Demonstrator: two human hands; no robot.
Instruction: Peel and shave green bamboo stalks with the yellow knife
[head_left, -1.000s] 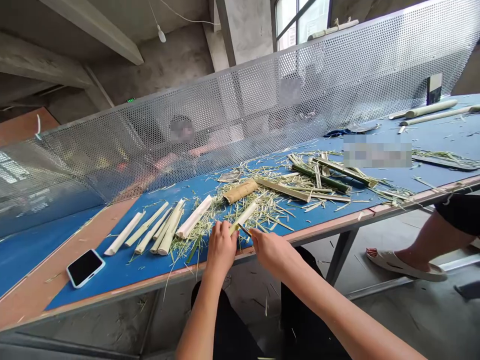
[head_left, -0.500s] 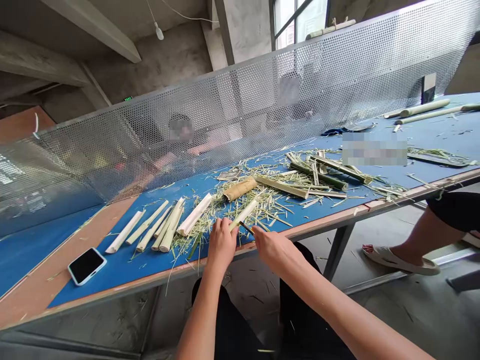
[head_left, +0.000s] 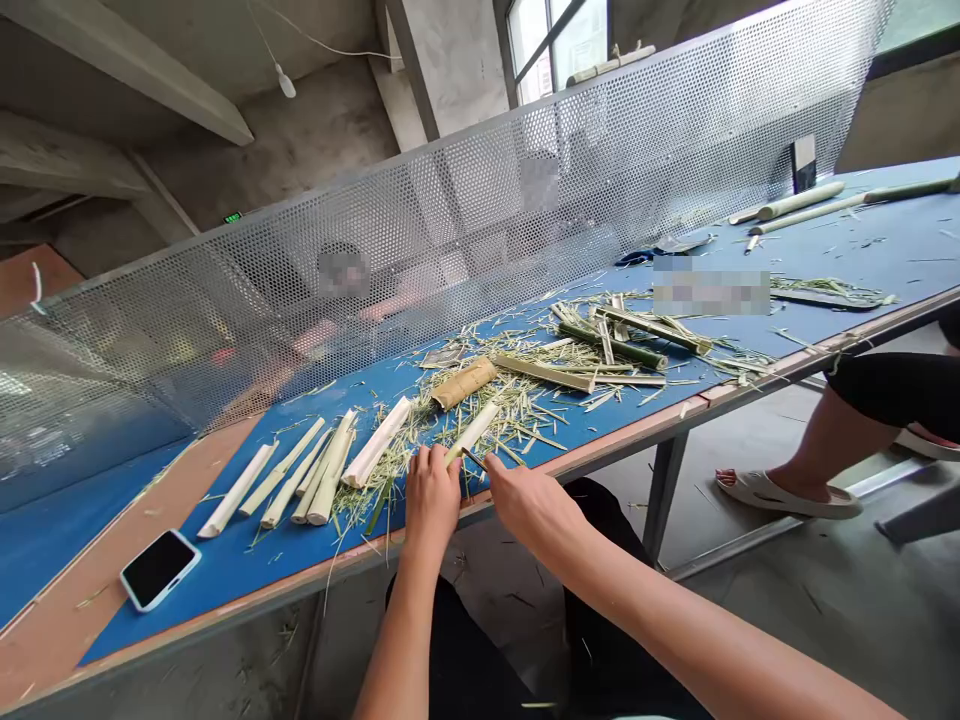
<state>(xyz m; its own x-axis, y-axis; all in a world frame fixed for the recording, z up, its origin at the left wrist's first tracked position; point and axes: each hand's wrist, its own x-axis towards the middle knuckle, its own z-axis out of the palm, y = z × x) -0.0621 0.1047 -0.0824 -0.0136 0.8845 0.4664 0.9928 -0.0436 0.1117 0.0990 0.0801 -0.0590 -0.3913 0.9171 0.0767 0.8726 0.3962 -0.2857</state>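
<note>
We enter one pale bamboo stalk [head_left: 472, 433], partly stripped, lying at a slant at the near edge of the shavings [head_left: 510, 420], its upper end over that heap and its lower end in the left hand [head_left: 431, 505]. We record the left hand as closed, fingers wrapped round the stalk's lower end. We record the right hand [head_left: 534, 508] as closed too, pinching a short dark blade [head_left: 474, 458] whose tip sits against the stalk; the grip itself is partly hidden by the fingers. Left of the shavings we list five peeled stalks [head_left: 300, 475] side by side on the blue table [head_left: 225, 590], and further left a phone [head_left: 160, 569], face up. In the shavings lies one tan section [head_left: 463, 384]; beyond them lie green strips [head_left: 611, 338]. Right of the shavings, below the table, we note a co-worker's sandalled foot [head_left: 787, 495].
</note>
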